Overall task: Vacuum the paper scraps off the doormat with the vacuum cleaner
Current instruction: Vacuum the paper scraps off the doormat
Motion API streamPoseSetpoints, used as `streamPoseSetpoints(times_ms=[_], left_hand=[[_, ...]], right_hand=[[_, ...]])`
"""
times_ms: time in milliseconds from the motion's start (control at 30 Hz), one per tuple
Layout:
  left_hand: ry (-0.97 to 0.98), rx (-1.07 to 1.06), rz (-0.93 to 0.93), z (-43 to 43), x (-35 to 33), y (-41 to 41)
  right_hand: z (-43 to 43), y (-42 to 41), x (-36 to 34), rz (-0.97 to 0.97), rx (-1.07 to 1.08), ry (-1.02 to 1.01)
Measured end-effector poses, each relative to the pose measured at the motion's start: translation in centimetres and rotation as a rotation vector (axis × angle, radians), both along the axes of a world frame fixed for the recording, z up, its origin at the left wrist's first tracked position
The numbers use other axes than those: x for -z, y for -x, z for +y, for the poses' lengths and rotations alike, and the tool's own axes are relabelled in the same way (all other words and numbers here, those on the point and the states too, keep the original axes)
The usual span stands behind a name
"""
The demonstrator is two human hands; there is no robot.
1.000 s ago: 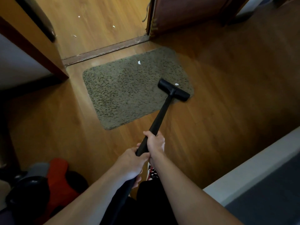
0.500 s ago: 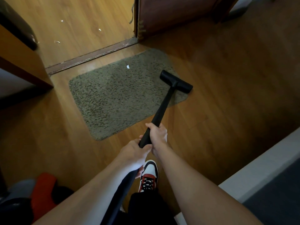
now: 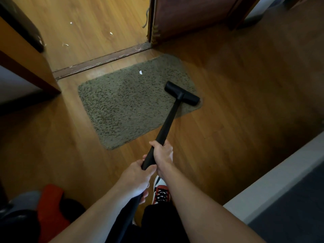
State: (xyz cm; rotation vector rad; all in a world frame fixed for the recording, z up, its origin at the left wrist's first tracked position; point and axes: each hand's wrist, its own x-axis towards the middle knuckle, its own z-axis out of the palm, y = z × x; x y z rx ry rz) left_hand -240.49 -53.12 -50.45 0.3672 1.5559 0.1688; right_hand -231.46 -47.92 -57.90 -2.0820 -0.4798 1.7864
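Holding the vacuum cleaner's black tube [image 3: 166, 127] two-handed, arms stretched forward and down. Got the right hand [image 3: 163, 155] further up the tube, fingers curled tight round it, back of the hand up. Got the left hand [image 3: 135, 178] just behind and touching the right, also wrapped round the tube with the thumb on top. Resting the flat black nozzle [image 3: 182, 93] on the near-right corner of the doormat [image 3: 122, 102] — angled across it, right end almost at the mat's edge. Can see one white paper scrap [image 3: 140, 72] on the doormat, up by the far edge and well apart from the nozzle. Spotting a few more white scraps [image 3: 110, 33] on the wooden floor [image 3: 228, 120] past the threshold strip [image 3: 101, 61], beyond the mat. Standing with a red, white and black sneaker [image 3: 161, 193] right under the hands. Can't tell what the red and black stuff [image 3: 50, 206] at bottom left is — too dark.
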Motion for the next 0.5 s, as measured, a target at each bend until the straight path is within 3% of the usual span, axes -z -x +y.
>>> streamPoseSetpoints(times_ms=[500], left_hand=[[0.019,-0.081,-0.018,-9.6,-1.2,6.3]], right_hand=[[-9.3,6.9,0.0,-0.050,-0.227,-0.004]])
